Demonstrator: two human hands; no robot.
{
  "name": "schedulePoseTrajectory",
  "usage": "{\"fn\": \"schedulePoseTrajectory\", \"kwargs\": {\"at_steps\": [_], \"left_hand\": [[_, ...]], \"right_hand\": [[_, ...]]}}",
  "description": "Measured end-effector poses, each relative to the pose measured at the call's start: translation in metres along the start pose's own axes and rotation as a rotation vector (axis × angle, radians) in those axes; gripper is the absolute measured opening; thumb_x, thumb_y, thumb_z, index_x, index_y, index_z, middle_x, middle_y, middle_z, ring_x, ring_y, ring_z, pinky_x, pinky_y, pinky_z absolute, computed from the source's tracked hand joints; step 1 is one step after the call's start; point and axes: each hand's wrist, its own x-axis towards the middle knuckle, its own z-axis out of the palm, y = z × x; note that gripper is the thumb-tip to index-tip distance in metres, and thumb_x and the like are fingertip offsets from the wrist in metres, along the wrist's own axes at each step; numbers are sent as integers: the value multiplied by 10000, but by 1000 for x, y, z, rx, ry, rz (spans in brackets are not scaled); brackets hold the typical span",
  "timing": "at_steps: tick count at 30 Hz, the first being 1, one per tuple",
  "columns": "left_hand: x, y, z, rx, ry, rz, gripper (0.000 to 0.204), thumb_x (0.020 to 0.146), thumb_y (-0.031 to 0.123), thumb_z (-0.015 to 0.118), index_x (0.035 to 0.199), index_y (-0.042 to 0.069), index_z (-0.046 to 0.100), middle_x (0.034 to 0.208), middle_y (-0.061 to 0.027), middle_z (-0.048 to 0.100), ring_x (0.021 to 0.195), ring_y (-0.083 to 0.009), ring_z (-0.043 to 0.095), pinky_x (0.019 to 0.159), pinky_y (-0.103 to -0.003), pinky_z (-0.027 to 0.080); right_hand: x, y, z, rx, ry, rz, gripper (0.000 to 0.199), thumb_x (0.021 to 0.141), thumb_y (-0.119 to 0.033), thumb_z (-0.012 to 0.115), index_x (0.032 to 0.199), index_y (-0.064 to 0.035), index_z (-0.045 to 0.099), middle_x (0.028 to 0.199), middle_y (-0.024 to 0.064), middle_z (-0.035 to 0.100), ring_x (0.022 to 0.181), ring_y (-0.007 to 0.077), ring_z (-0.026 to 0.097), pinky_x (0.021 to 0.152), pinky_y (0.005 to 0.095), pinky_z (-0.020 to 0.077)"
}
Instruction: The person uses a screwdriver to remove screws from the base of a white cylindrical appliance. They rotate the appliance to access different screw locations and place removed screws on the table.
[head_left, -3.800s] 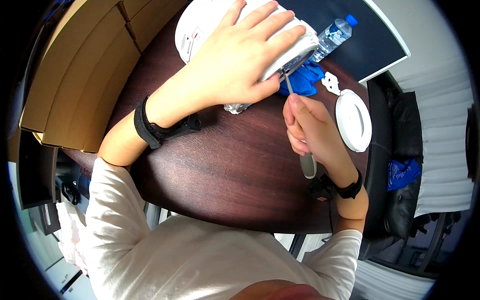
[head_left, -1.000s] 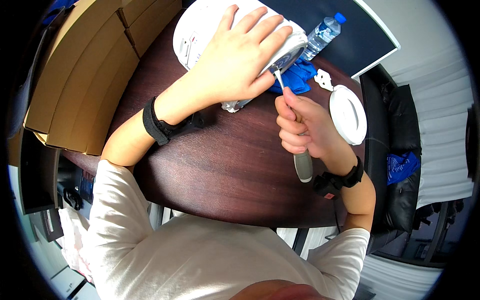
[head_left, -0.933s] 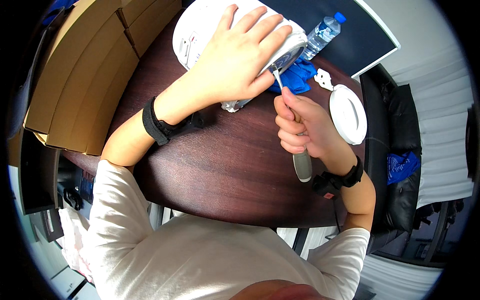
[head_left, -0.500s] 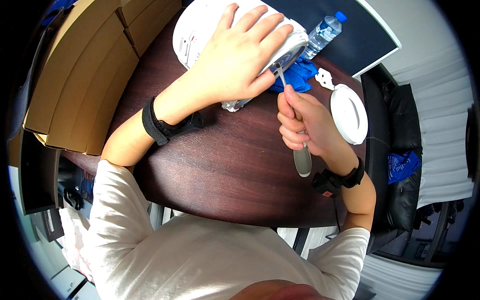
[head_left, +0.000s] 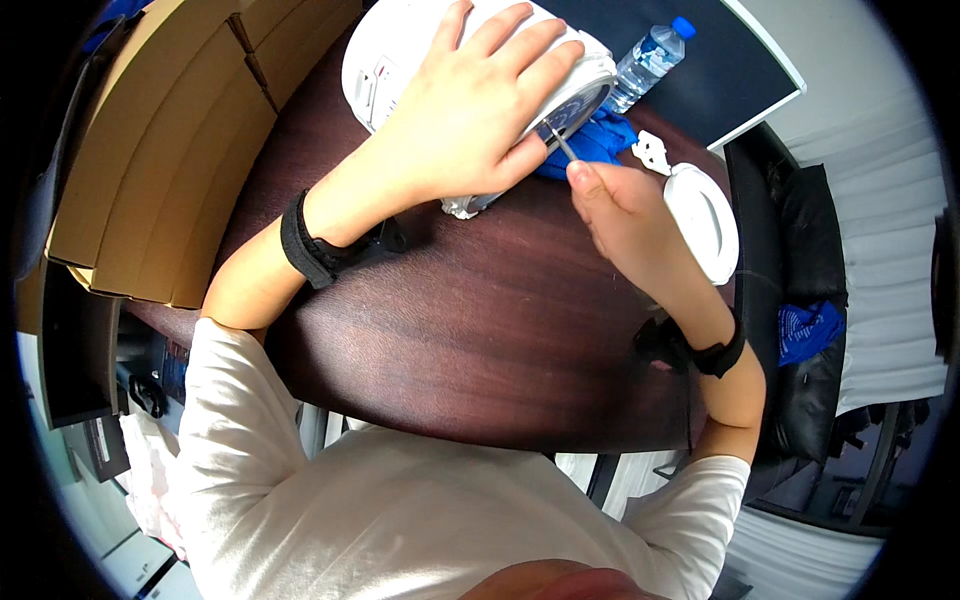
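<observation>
My left hand lies over a white rounded appliance housing, its fingers spread across the top and its thumb near the lower edge. A dark panel shows on the housing's right-hand end. My right hand is closed around a screwdriver. Only its thin metal shaft shows, running up and left from my thumb, with the tip at the dark panel's lower edge. The handle is hidden in my fist. Whether the tip sits in a screw is too small to tell.
On the dark wood table lie a blue cloth, a white ring-shaped part and a small white bracket. A water bottle stands behind them by a dark board. Cardboard boxes line the left side.
My right hand has turned over around the screwdriver, so the grey handle that showed below the fist is now hidden. The left hand and the housing have hardly moved.
</observation>
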Motion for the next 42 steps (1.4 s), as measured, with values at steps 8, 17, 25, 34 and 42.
{"fn": "schedulePoseTrajectory", "kwargs": {"at_steps": [8, 17, 25, 34, 42], "left_hand": [[1, 0, 0, -15, 0, 0, 715, 651, 234, 560, 1338, 65, 453, 1368, -170, 464, 1295, -355, 401, 1070, -560, 252], [0, -1, 0, 4, 3, 9, 711, 667, 253, 562, 1343, 61, 450, 1372, -169, 464, 1296, -352, 404, 1071, -554, 252], [2, -1, -1, 0, 6, 12, 695, 669, 253, 561, 1328, 54, 463, 1355, -172, 476, 1283, -354, 413, 1060, -550, 261], [2, 1, -1, -17, 15, 10, 685, 672, 256, 566, 1319, 54, 467, 1347, -171, 481, 1279, -354, 418, 1056, -552, 264], [2, 1, -1, -11, 11, 2, 687, 675, 256, 569, 1326, 64, 464, 1352, -168, 479, 1286, -354, 413, 1065, -559, 257]], "right_hand": [[-6, -19, -12, -1158, 369, -439, 278, 910, -300, 593, 709, -121, 521, 502, 47, 527, 450, 219, 580, 433, 311, 444], [-13, -4, -11, 309, -97, 229, 422, 1019, -373, 415, 704, -97, 470, 492, -26, 360, 374, 65, 345, 363, 235, 299], [-8, -5, 2, 898, -292, 346, 434, 1027, -418, 378, 724, -109, 414, 512, -74, 263, 373, 38, 258, 352, 217, 214], [-5, -3, 10, 935, -351, 352, 438, 1029, -431, 365, 730, -114, 407, 520, -72, 274, 371, 41, 266, 356, 215, 232], [-7, -3, 14, 949, -329, 397, 435, 1026, -444, 364, 742, -117, 405, 531, -69, 278, 374, 43, 272, 356, 217, 239]]}}
